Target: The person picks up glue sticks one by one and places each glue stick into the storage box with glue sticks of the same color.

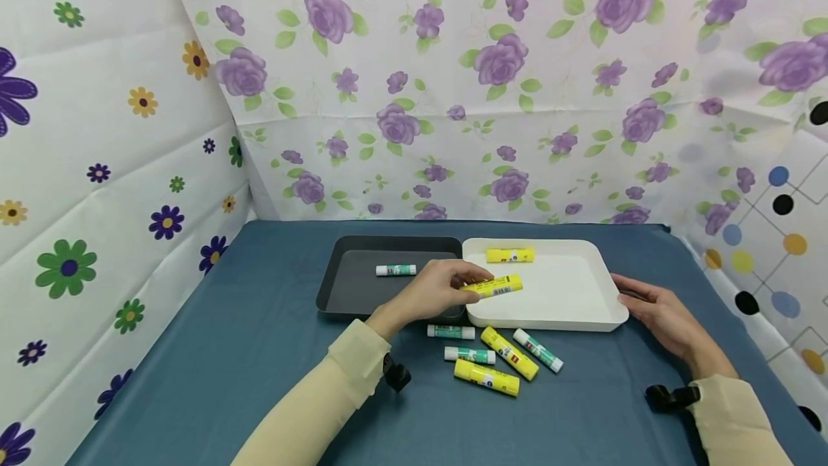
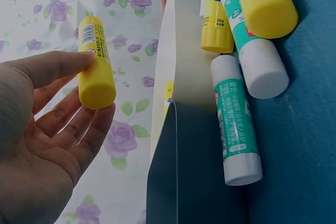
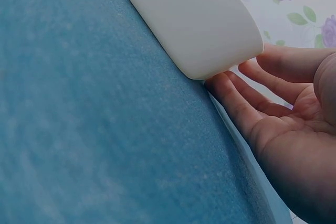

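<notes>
Between thumb and fingers, my left hand (image 1: 435, 286) pinches a yellow glue stick (image 1: 507, 285) above the left part of the white tray (image 1: 563, 297). In the left wrist view the yellow stick's barcode faces the camera. Another yellow glue stick (image 1: 509, 255) lies near the back of the white tray. My right hand (image 1: 669, 318) touches that tray's right end, thumb at the rim and fingers lower along the outer wall. To the left, a dark grey tray (image 1: 352, 297) holds a white-and-green glue stick (image 1: 396, 270); my left wrist passes over its front edge.
In front of the trays, on the blue cloth (image 1: 259, 372), lie several glue sticks: yellow ones (image 1: 486, 377) and white-and-green ones (image 1: 538, 350). The two trays stand side by side, nearly touching. A flowered curtain (image 1: 401, 164) hangs behind the table.
</notes>
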`<state>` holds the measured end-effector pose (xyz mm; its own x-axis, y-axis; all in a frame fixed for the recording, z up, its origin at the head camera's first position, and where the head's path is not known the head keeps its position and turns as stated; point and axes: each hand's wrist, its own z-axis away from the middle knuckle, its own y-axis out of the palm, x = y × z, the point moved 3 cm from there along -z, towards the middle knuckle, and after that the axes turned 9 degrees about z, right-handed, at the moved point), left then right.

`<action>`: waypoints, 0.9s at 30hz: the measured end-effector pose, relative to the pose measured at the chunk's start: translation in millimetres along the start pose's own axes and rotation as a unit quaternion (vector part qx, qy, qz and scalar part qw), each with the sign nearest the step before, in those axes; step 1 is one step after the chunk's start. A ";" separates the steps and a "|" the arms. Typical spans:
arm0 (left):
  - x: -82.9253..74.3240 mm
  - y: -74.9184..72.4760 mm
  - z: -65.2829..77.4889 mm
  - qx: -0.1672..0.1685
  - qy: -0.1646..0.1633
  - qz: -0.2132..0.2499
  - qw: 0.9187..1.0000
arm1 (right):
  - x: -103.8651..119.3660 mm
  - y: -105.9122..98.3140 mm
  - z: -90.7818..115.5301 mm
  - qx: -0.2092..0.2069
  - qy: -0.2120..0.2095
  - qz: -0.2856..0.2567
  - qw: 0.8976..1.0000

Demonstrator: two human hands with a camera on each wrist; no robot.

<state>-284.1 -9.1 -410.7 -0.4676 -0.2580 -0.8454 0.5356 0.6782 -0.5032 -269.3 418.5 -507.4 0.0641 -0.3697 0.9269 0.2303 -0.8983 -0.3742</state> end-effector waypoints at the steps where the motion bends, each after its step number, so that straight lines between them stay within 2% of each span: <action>1: -0.4 0.0 -1.8 0.000 0.000 -0.002 1.000 | 0.4 0.3 0.1 0.001 -0.001 -0.001 1.000; 10: -3.3 -2.1 -19.6 0.011 0.004 -0.006 1.000 | 1.0 0.2 -0.1 -0.001 -0.004 -0.002 1.000; 27: -8.6 -11.5 -52.0 0.035 -0.037 -0.041 0.998 | -0.6 0.2 -0.1 0.001 0.000 -0.001 1.000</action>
<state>-322.8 21.2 -388.3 -0.4607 -0.3621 -0.8103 0.5461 0.6041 -0.5804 -269.4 418.5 -508.0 0.0630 -0.3673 0.9280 0.2316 -0.8991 -0.3715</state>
